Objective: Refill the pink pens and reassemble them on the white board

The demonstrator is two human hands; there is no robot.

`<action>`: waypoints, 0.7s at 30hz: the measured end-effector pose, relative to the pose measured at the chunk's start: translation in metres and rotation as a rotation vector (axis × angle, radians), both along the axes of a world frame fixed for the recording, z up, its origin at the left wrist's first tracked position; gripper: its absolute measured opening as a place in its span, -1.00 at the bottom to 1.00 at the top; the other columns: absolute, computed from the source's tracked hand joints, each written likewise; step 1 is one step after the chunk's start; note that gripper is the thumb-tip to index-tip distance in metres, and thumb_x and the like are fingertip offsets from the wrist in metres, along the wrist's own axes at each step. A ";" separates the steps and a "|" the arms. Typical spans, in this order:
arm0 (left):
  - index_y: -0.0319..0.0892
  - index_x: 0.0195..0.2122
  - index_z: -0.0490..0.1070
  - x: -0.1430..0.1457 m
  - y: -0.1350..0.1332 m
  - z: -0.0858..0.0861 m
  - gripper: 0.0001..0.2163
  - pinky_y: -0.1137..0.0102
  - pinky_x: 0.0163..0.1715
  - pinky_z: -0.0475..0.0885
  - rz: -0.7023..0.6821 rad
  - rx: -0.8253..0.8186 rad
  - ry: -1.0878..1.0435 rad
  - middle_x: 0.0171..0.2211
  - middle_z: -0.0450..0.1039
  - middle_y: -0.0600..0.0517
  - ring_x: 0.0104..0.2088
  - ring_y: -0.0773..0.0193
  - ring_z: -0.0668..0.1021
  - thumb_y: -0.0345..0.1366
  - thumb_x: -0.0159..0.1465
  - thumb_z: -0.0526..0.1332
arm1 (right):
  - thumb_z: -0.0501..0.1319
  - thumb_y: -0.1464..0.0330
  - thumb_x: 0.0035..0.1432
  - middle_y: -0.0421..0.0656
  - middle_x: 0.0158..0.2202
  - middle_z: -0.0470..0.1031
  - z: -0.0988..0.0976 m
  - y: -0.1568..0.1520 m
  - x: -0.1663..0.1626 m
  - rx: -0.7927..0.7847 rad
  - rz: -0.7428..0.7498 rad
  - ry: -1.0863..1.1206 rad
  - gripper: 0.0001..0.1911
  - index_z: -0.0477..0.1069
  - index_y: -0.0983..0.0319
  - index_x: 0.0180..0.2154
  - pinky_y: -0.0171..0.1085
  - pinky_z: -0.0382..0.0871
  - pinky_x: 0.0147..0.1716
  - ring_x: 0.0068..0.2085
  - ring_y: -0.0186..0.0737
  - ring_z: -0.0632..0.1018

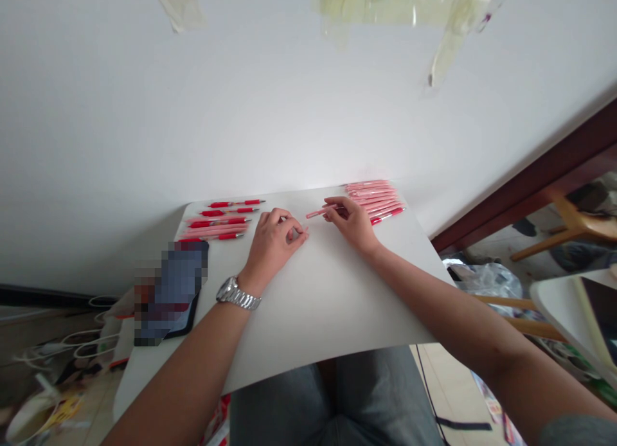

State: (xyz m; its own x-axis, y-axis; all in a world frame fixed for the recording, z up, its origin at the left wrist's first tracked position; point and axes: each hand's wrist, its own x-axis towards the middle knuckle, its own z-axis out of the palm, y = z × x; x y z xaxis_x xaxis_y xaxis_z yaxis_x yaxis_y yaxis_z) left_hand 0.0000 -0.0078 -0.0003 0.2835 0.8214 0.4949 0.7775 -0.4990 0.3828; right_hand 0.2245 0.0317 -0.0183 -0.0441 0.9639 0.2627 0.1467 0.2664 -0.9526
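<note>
My right hand (354, 222) pinches a pink pen (315, 213) between thumb and fingers, its one end pointing left over the white table. My left hand (276, 241), with a silver watch at the wrist, has its thumb and fingertips brought together just left of that pen. Whatever sits between those fingertips is too small to make out. Beyond my right hand lies a pile of pink pens (373, 192), with a red pen (388, 216) along its near side. To the left of my left hand, red pens (230, 213) and pink pens (214, 230) lie in a row.
A phone (186, 285), partly blurred out, lies at the left edge of the white table (318, 311). The wall (270, 99) rises directly behind the table. Cables (80, 343) lie on the left. A wooden chair (573, 221) and another white surface (554, 298) stand on the right.
</note>
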 end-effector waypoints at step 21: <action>-0.06 -0.28 0.55 -0.003 0.002 -0.004 -0.89 0.09 0.06 0.44 0.050 -0.007 -0.014 -0.08 0.43 -0.05 -0.07 0.02 0.48 -0.22 0.30 0.44 | 0.35 0.12 0.28 -0.13 -0.24 0.70 0.004 -0.002 0.000 -0.010 0.005 -0.018 -0.68 0.57 0.17 -0.05 -0.15 0.67 -0.12 -0.20 -0.14 0.74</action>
